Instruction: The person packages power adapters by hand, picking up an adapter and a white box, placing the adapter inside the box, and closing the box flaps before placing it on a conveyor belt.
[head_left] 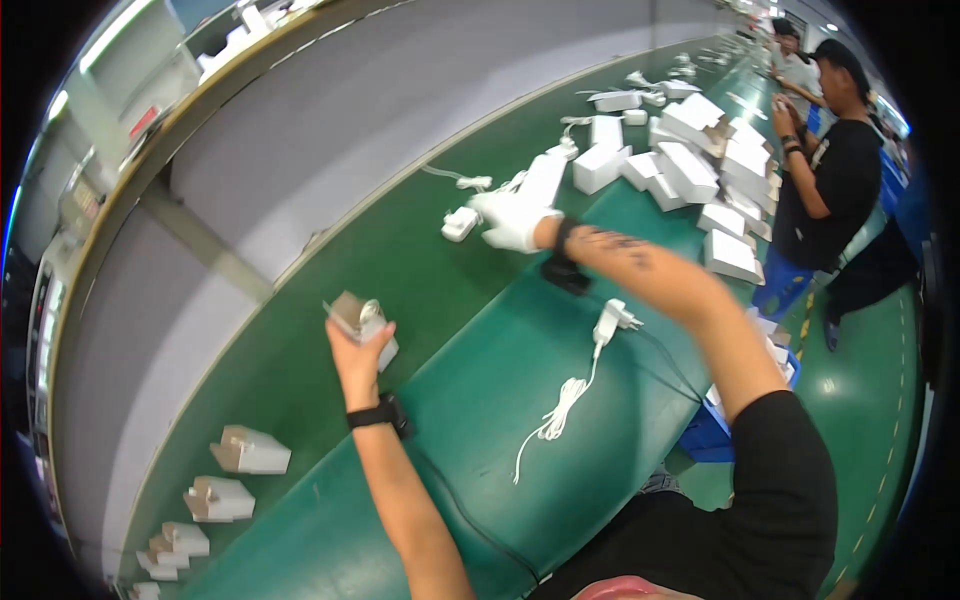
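My bare left hand (356, 358) is wrapped round a small white box (386, 352) with its brown-lined flaps up. Something white and looped, perhaps a cable, shows at the box's mouth. Over the far part of the bench, my right hand (512, 222), in a white glove, stretches to the left with its fingers apart. Just beyond its fingertips lies a white power adapter (459, 224), and white cables (510, 184) are close by. Nearer me, a white plug adapter (610, 322) with a bundled cable (565, 405) rests on the green bench.
Several open white boxes (252, 450) stand in a row at the lower left. White boxes (686, 172) are heaped at the far right, beside a co-worker (845, 170) in black. A blue bin (708, 437) stands below the bench's right edge. Thin dark cords trail from both my wrists.
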